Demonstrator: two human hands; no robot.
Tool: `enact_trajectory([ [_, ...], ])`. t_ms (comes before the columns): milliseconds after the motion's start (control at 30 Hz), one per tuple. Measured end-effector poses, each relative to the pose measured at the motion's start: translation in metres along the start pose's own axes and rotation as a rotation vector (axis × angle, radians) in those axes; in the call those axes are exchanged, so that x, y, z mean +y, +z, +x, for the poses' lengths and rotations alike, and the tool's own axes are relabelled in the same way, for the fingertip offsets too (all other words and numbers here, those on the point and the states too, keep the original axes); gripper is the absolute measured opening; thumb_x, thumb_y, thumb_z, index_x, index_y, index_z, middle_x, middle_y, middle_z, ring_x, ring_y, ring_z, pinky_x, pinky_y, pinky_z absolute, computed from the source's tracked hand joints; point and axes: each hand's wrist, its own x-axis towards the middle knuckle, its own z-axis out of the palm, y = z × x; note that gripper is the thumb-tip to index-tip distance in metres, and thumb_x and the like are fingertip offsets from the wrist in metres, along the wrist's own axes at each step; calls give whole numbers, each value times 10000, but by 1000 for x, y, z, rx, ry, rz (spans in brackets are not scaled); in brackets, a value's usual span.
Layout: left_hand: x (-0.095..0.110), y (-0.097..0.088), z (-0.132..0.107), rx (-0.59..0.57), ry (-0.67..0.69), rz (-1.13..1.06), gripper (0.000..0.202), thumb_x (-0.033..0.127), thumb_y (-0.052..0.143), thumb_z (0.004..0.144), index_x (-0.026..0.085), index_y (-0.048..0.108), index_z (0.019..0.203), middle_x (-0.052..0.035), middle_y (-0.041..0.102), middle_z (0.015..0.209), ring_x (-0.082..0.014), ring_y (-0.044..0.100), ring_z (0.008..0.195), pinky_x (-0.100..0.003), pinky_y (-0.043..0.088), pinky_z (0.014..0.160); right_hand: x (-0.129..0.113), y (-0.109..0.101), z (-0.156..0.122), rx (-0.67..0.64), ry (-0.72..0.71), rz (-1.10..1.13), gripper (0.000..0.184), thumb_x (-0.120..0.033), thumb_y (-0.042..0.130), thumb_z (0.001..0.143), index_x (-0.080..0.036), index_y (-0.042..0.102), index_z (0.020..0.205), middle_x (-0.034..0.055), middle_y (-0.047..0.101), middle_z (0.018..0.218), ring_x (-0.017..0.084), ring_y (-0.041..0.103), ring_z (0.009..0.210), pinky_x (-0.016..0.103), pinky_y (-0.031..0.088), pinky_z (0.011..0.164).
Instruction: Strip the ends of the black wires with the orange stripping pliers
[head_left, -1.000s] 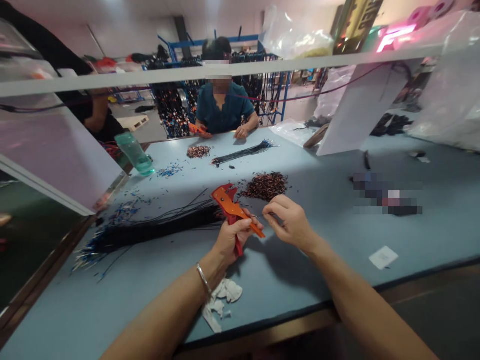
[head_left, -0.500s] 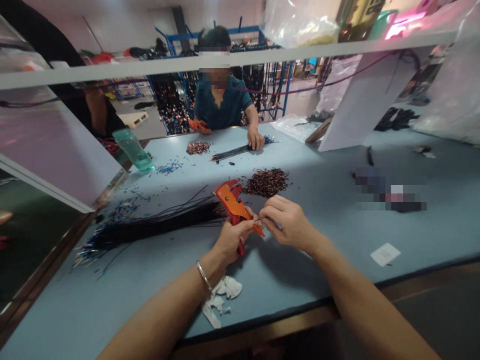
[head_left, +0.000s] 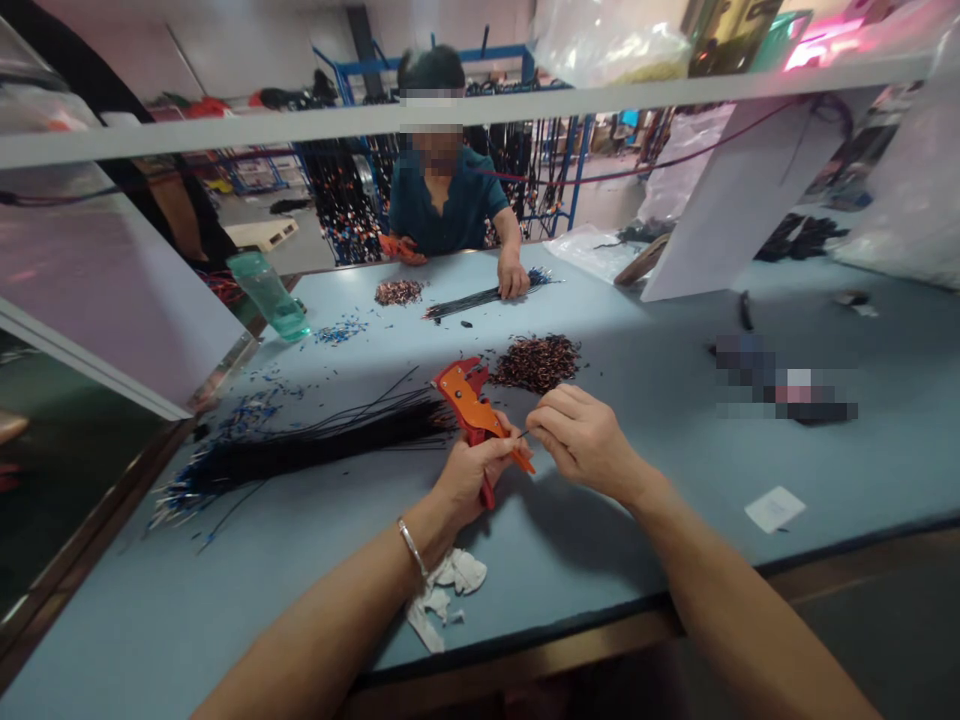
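My left hand [head_left: 474,475] is closed around an orange and red wire stripper [head_left: 466,395], whose jaws point up and away from me. Between its thumb and my right hand [head_left: 574,435] shows a short, thin dark wire [head_left: 524,434], pinched in the right fingertips. How far the wire runs inside the fingers is hidden. Left of the stripper lies a thick bundle of black wires [head_left: 307,450] with blue and bare tips at its left end. Just beyond my hands sits a heap of small copper and black offcuts [head_left: 538,362].
Across the blue table [head_left: 600,620] a co-worker's hand [head_left: 513,276] rests on a smaller wire bundle [head_left: 469,302]. A green bottle [head_left: 270,295] stands at the left. Crumpled tissue [head_left: 450,580] lies by my left wrist, a white card [head_left: 775,509] to the right. A shelf bar [head_left: 480,115] crosses above.
Both hands and the stripper stay nearly in place; the view has shifted slightly. My right hand keeps its pinch on the wire beside my left thumb.
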Motion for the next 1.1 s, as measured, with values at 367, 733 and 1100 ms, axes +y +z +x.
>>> enact_trajectory([
  [367,1,-4,1,-7,4,2,279,157,726,613,170,538,819,9,620,752,-145,614,698,-318,480,756,8,-3,-1,87,68,46,162,-141,478,888,-198,576,772,56,584,734,179,508,707,330,438,655],
  [733,-1,-4,0,-21,-3,23,264,198,754,661,163,556,832,16,576,743,-145,610,705,-310,495,727,-1,-2,2,-2,-6,84,186,-148,464,902,-182,570,752,58,559,715,172,456,681,316,408,634],
  [1100,-2,-6,1,-53,0,19,263,182,737,672,163,552,857,14,574,751,-149,605,719,-317,491,741,-1,-2,1,-45,-25,89,220,-156,442,914,-175,576,740,63,555,730,171,436,690,314,400,658],
])
